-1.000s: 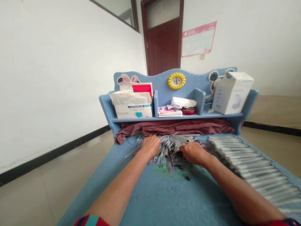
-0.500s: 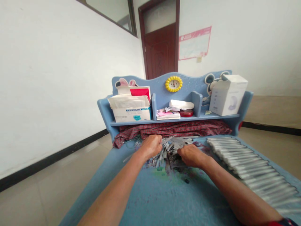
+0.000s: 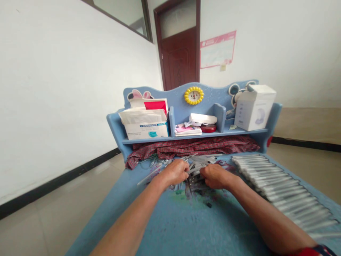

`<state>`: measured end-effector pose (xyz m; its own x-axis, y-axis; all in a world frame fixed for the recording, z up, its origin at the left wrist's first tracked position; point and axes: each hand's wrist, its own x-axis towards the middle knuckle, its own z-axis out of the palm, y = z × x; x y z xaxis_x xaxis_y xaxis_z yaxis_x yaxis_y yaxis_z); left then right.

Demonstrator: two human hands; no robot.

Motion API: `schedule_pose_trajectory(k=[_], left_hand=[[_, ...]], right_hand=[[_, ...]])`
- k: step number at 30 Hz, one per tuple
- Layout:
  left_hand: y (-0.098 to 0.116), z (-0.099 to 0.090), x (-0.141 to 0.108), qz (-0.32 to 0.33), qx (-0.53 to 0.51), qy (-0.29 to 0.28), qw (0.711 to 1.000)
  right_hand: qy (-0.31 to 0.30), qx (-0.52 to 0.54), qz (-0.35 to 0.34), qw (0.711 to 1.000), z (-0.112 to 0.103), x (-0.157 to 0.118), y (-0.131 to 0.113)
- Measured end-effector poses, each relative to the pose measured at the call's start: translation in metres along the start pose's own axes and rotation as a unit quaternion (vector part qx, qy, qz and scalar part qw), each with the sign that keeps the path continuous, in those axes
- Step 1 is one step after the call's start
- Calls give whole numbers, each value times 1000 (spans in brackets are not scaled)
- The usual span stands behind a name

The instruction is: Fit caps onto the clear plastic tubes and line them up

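Note:
A loose pile of pen parts (image 3: pixel 198 164), with clear tubes and dark pieces, lies on the blue desk (image 3: pixel 181 227). At the pile's left side my left hand (image 3: pixel 175 172) is closed, fingertips bent inward; what they pinch is hidden. My right hand (image 3: pixel 215 176) is closed at the pile's right side, its fingertips facing the left hand across a narrow gap. Whitish tubes show between the two hands, but I cannot tell whether either one is gripped. To the right lies a long row of pens (image 3: pixel 277 185), side by side and partly blurred.
A small black cap (image 3: pixel 209 204) lies in front of the pile. Checked cloth (image 3: pixel 191 145) is bunched under the blue shelf (image 3: pixel 239 134). On the shelf stand a mask box (image 3: pixel 146 131), a red round tin (image 3: pixel 208 128) and a white carton (image 3: pixel 254 110).
My left hand has come down and to the right, closer to my right hand. The right hand stays nearly in place. The view has shifted slightly.

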<state>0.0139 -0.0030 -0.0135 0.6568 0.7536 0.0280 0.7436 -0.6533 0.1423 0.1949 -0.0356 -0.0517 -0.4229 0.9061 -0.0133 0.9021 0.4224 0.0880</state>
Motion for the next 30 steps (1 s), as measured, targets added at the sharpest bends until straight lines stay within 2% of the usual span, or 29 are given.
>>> schedule_pose_trajectory(k=[8, 13, 20, 30], left_hand=[[-22, -9, -2, -35, 40, 8, 999], [-30, -18, -6, -55, 45, 1, 997], [-23, -21, -8, -66, 31, -20, 997], [-13, -17, -6, -28, 33, -57, 997]], right_hand=[[92, -31, 51, 994, -3, -6, 4], [120, -60, 83, 988, -2, -7, 4], [135, -76, 91, 984, 1, -5, 3], [147, -86, 39, 985, 4, -5, -3]])
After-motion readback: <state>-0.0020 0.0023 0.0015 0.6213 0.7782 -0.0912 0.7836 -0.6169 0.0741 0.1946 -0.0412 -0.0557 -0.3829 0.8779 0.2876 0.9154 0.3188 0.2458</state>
